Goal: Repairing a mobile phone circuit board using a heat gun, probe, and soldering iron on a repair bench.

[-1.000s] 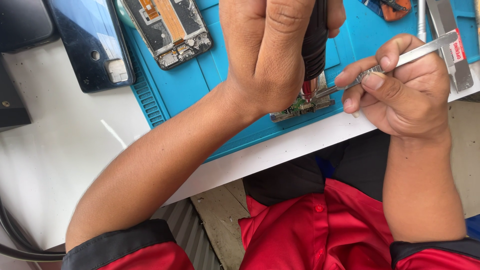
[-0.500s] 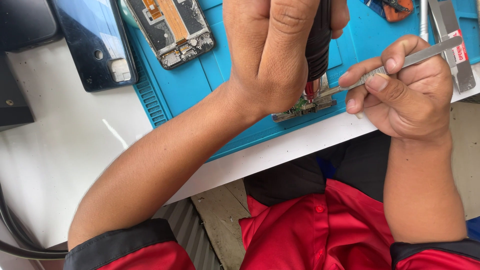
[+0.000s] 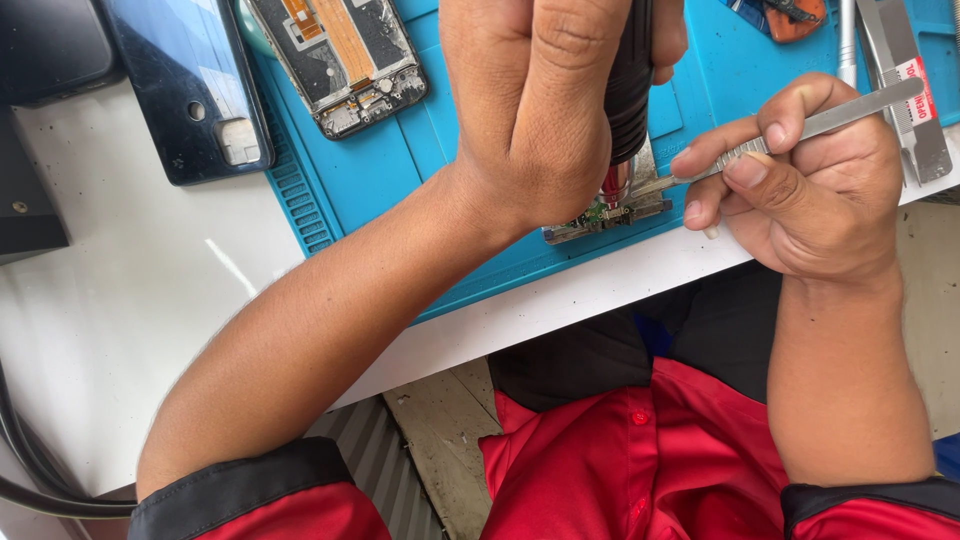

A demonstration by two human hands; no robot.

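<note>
My left hand (image 3: 545, 100) is wrapped around a black-handled tool (image 3: 630, 80) with a red and metal tip, held upright over a small green circuit board (image 3: 605, 215). The board lies near the front edge of a blue work mat (image 3: 400, 170). My right hand (image 3: 800, 190) pinches silver tweezers (image 3: 800, 130), whose tips reach left to the board beside the tool's tip. Much of the board is hidden behind my left hand.
An opened phone frame (image 3: 340, 55) with an orange ribbon lies at the mat's back. A dark blue phone back cover (image 3: 190, 85) rests on the white table (image 3: 130, 300) to the left. More metal tools (image 3: 905, 90) lie at the right. A black cable (image 3: 40, 490) curves at bottom left.
My hands have stayed on the board; the tweezers and right hand shifted slightly, and the view drifted a little. Nothing was let go or picked up.
</note>
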